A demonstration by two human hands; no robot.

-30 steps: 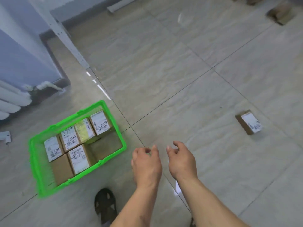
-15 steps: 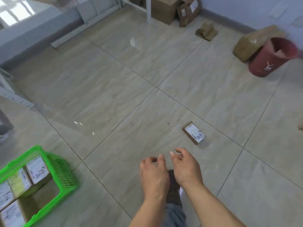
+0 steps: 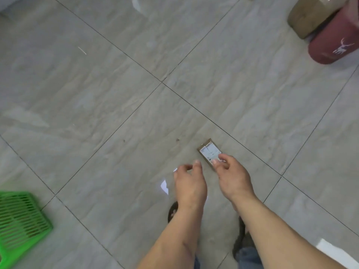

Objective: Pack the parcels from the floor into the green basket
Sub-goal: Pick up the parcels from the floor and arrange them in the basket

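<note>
While both bare forearms reach forward and down over the tiled floor [image 3: 116, 94], the right hand [image 3: 232, 175] sits over the near end of a small brown parcel [image 3: 207, 150] with a white printed label on its top face; its fingers [image 3: 223, 157] are curled and overlap the parcel's near corner, but whether they pinch it or only hang over it cannot be told from this view. Parcel lies flat on the floor, turned at an angle to the tile joints, just short of a dark grout line that runs behind it. Left hand [image 3: 189, 181] is just beside the parcel on its left, not touching it, fingers loosely curled and holding nothing, thumb up near the parcel's near left edge. Green basket [image 3: 21, 222] shows only as one mesh corner at the lower left edge of view, well apart from the parcel and both hands; its inside is out of view. Below the arms, a dark sandal [image 3: 172, 211] shows under the left wrist, and a second dark shoe with a blue trouser leg [image 3: 245, 255] sits between the forearms. At the upper right corner, a dark red bin [image 3: 334, 41] with a white deer mark stands on the floor, touching or just in front of a large brown box [image 3: 307, 16]. Bright white reflections on the tiles near the left hand and at the lower right.
</note>
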